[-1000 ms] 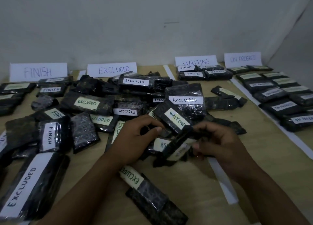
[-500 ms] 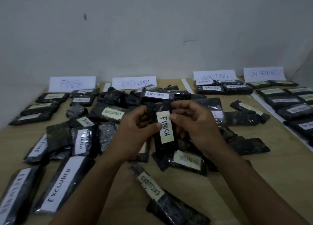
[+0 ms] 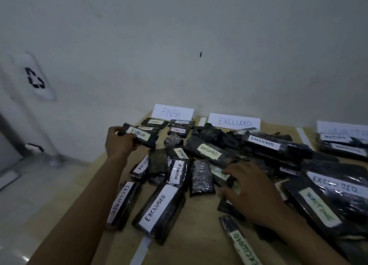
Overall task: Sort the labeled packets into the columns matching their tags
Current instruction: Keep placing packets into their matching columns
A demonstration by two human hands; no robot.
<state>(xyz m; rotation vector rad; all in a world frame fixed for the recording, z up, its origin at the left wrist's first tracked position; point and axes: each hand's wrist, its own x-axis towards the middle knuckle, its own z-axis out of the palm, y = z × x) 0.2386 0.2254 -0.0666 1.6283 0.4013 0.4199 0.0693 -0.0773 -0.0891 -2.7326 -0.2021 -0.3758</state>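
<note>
The table point(image 3: 199, 235) ends just beside the FINISH column point(image 3: 176, 129) and the loose pile point(image 3: 209, 154) crowds it, so the FINISH packet point(image 3: 142, 136), gripped by the left hand point(image 3: 119, 143) above that column, could slip off the edge or land among wrong tags. The right hand point(image 3: 253, 189) rests on the pile, fingers spread, grasping nothing

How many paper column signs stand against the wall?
3: FINISH sign at left, EXCLUDED sign in the middle, WAITING sign cut by the right edge. More may be out of view.
</note>
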